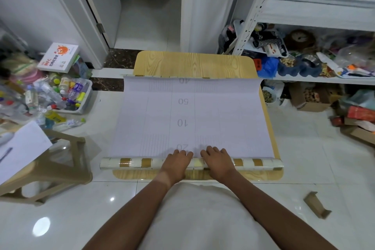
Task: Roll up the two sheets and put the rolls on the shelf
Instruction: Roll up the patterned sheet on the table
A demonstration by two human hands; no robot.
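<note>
From the head camera, a small wooden table (194, 61) stands in the middle, and everything here is told from it; a white sheet (223, 119) with grey numbers lies flat on top of the table; its near end is already curled into a thin roll (132, 163) with gold and cream patches, lying along the table's near edge; the left hand (176, 160) and the right hand (218, 159) rest side by side on the middle of that roll, fingers lying fairly straight over it and onto the flat sheet, pressing, not pinching; most of the sheet is still flat, so I think the rolling has only just begun; I cannot make out a second sheet for sure; the white shelf (316, 78) stands to the right of the table, behind it, full of toys and bags; no roll is there yet, so both trips to the shelf are still to do
</note>
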